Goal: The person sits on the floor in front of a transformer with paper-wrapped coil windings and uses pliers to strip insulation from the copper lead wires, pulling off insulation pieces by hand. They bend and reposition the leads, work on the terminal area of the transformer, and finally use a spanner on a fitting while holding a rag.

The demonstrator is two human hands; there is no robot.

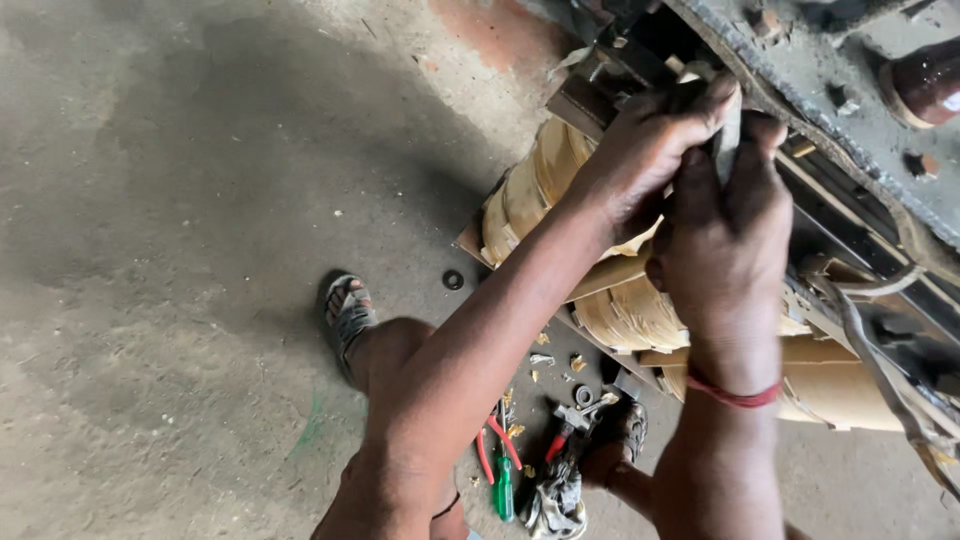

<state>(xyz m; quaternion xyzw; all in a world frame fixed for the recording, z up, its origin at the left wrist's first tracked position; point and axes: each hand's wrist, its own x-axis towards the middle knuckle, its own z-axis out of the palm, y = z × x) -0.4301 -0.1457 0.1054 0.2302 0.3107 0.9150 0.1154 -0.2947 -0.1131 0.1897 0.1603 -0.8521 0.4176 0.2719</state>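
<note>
**Both hands on a thin metal piece at the top of the windings — slip risk**

The flat grey metal strip [728,135] stands upright at the top edge of the tan paper-wrapped transformer coils [560,175], just under the dark greasy steel frame [800,70] that runs across the upper right. Left hand [640,150] closed over it from the left, thumb hooked on top; right hand [725,235] wrapped around it from below, fingers pressed together on the strip. Both grips pinch the same piece. What the strip's lower end is seated in is hidden by the fingers.

Risks, as I judge them:
- Strip slips or frees suddenly — knuckles go into the frame edge close above, which looks rough.
- Levering sideways could tear the paper insulation on the coils right beside it; some wrap already looks frayed near the wrists.
- The loose grey cable [880,370] hanging at right is near the right forearm and could snag.

Further out: sandalled left foot [347,312] on the concrete floor [180,250], well apart from the coils. Between the feet lie red-handled pliers [497,445], a green-handled screwdriver [505,490], a small black washer ring [453,280] and paper scraps — trip or roll hazard if the person steps back off balance. Red thread band [735,395] on the right wrist.
</note>
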